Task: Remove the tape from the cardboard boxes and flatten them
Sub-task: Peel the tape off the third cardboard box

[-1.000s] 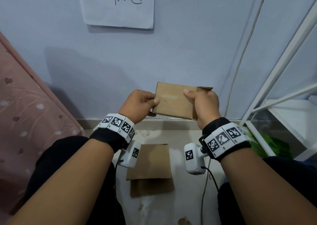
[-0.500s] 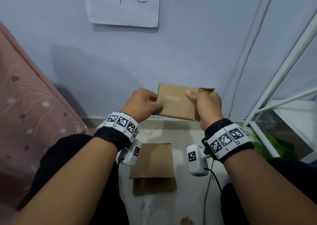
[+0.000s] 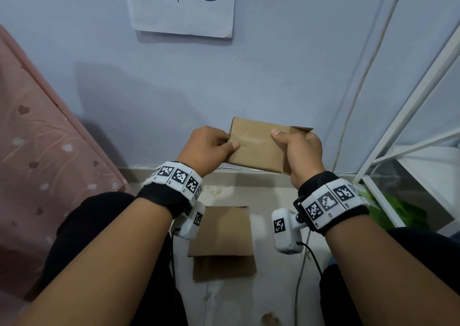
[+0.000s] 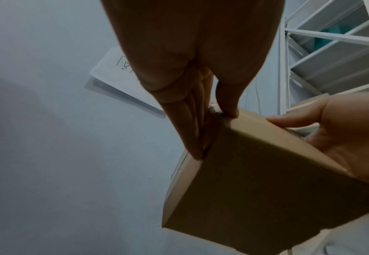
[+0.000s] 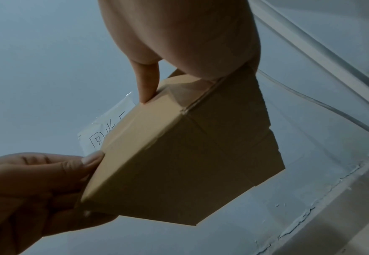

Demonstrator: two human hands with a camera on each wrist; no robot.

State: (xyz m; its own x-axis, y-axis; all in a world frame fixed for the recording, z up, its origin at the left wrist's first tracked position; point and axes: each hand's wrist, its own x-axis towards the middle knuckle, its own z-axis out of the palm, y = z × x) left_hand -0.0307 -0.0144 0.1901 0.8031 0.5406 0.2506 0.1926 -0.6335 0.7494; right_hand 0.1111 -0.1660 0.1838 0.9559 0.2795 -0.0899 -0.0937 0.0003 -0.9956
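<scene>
Head view: a small cardboard box (image 3: 258,146) is held up in front of the pale wall (image 3: 273,76), above the floor (image 3: 263,288). The left hand (image 3: 206,149) pinches its left end, thumb on the near face and fingers curled behind. The right hand (image 3: 302,154) grips the right end, thumb on the near face beside a raised flap. Compared with a second ago, the left thumb has slid a little further onto the near face, and the box sits at much the same height. Flattened cardboard (image 3: 221,241) lies on the floor between the knees, as it did before. A handwritten paper sign (image 3: 184,4) hangs on the wall, with a white rack (image 3: 408,131) at right.

Left wrist view: the left hand (image 4: 192,82) presses fingers flat along the box's (image 4: 255,181) end while the thumb bears on its upper corner.

Right wrist view: the right hand (image 5: 185,44) clamps the box (image 5: 179,155) at its top end; the left hand (image 5: 37,186) pinches the lower corner.
</scene>
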